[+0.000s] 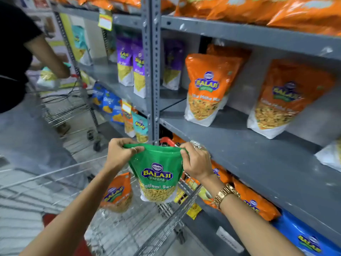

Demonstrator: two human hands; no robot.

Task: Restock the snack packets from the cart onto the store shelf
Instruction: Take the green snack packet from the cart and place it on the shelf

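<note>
I hold a green snack packet (156,174) upright in the air above the wire cart (166,230). My left hand (120,152) pinches its top left corner and my right hand (195,161) pinches its top right corner. An orange packet (118,193) lies inside the cart below it. The grey store shelf (239,145) stretches to the right, level with my hands, with two orange packets (208,89) standing on it, the second (284,100) further right.
Purple packets (132,61) stand further left on the shelf, beyond a grey upright post (152,71). Orange and blue packets (258,202) fill the shelf below. Another person in black (16,52) bends over a second cart (68,100) at the far left.
</note>
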